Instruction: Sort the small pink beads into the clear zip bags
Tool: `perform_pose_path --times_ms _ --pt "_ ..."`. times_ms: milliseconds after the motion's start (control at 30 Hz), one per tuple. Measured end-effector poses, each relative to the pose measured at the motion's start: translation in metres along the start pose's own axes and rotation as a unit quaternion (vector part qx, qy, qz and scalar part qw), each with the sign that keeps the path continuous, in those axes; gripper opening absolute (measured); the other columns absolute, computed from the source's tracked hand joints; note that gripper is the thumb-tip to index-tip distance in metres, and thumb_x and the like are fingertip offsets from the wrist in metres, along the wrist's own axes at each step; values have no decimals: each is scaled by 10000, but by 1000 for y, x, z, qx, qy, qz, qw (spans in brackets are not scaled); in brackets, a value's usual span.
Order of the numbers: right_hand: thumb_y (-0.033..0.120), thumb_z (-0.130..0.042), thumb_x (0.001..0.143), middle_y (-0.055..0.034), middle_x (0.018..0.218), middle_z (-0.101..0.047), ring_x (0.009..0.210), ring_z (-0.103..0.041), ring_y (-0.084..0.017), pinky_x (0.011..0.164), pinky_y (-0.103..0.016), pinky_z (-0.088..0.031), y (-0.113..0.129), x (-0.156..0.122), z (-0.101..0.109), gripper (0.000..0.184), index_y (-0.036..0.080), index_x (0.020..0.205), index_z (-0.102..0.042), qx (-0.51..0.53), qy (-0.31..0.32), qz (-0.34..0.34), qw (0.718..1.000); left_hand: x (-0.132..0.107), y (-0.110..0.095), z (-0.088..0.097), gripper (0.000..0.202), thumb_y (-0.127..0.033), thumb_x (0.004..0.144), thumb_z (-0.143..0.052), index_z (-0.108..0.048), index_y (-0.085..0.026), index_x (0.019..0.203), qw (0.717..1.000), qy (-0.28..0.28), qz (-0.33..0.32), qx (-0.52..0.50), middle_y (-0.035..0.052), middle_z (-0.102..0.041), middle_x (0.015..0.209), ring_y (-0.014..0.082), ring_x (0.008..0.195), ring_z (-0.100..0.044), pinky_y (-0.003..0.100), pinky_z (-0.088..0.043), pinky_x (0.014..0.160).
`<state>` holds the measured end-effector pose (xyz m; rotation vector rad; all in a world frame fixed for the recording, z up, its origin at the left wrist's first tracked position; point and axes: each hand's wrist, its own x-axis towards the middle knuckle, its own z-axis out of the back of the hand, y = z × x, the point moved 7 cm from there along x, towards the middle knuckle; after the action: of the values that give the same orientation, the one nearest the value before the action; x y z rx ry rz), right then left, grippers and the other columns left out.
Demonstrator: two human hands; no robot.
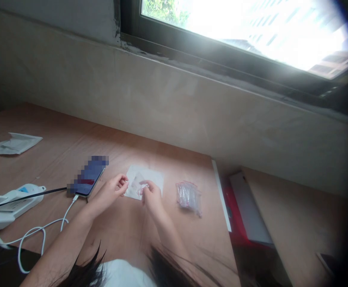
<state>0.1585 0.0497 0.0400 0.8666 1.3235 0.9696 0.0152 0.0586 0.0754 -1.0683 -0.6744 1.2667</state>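
A small clear plastic bag (136, 182) with a reddish line along its edge is pinched in my right hand (152, 195), over a white paper sheet (156, 175) on the desk. At the sheet's left edge, my left hand (116, 186) has its fingers curled in toward the thumb. Whether anything tiny is between those fingertips, I cannot make out. To the right of my right hand lies a bundle of clear plastic bags (188, 198) with red edges.
A phone (90, 175) with a white charging cable (65, 217) lies left of my left arm. Farther left are a white power strip (18, 203) and a torn white paper packet (15, 144). The desk's right edge borders a gap holding a red item (236, 215).
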Motion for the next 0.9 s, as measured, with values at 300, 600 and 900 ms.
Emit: perform_pose_path --times_ms 300,600,900 --pt "235 -468 667 100 412 -415 267 -307 -51 240 -153 -268 -22 15 -5 243 168 896 -428 74 40 -47 995 6 43 -19 360 -478 730 -438 -532 -131 701 976 93 105 -167 -36 -497 531 70 405 -419 181 -338 381" --pt "484 -451 697 40 491 -553 277 -424 -69 247 -146 -301 -51 17 -18 322 192 813 -382 57 51 -50 996 11 74 -12 357 -483 690 -496 -496 -133 623 974 8 149 -172 -38 -511 460 70 370 -456 186 -381 388" --pt "458 -432 721 67 414 -509 232 -379 -55 235 -138 -260 -59 26 -13 283 179 746 -395 20 48 -23 998 9 94 -12 316 -463 702 -506 -455 -151 695 967 27 153 -204 -37 -542 521 59 370 -464 166 -383 363"
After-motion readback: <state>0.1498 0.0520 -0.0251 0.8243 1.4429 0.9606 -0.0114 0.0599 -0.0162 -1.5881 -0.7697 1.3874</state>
